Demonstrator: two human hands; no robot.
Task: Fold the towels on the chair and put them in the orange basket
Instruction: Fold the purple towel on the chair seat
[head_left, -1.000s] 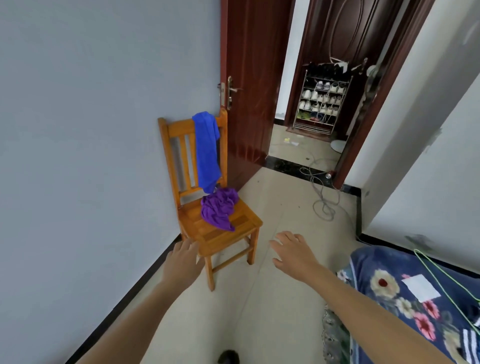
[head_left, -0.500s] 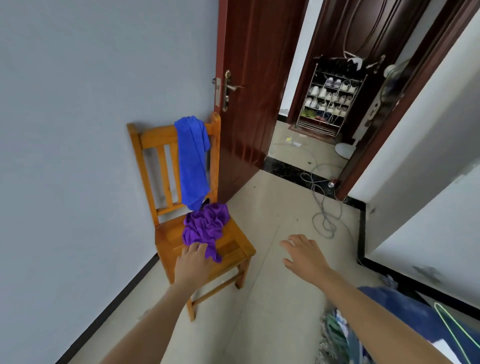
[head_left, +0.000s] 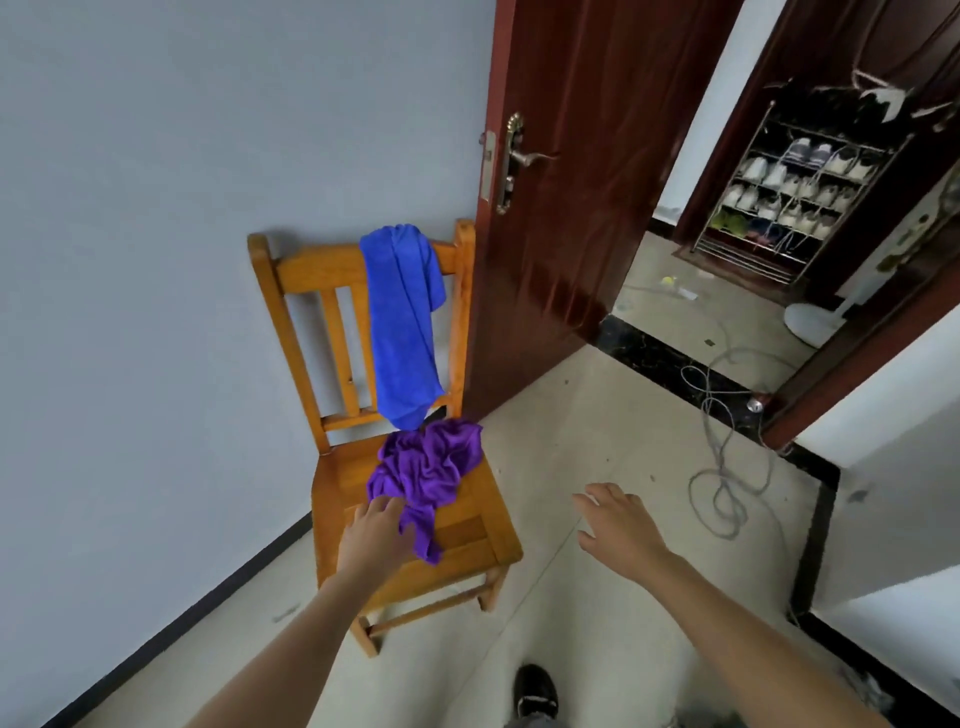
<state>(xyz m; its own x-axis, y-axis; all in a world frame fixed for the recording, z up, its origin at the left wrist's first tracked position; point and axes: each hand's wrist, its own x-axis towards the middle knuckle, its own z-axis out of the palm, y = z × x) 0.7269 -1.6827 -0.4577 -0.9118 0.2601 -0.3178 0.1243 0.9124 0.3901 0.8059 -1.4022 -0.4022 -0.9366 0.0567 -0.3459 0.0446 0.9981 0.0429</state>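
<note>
Wooden chair (head_left: 332, 488) seat, crumpled purple towel (head_left: 431, 467), left hand (head_left: 376, 535) touching it

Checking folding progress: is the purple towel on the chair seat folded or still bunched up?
Bunched up: the purple towel lies crumpled in wrinkles on the chair.

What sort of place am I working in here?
Most likely a home, a room beside the entry hall: a dark red wooden door stands open, a metal shoe rack full of shoes sits beyond it, and an orange wooden chair stands against the wall.
</note>
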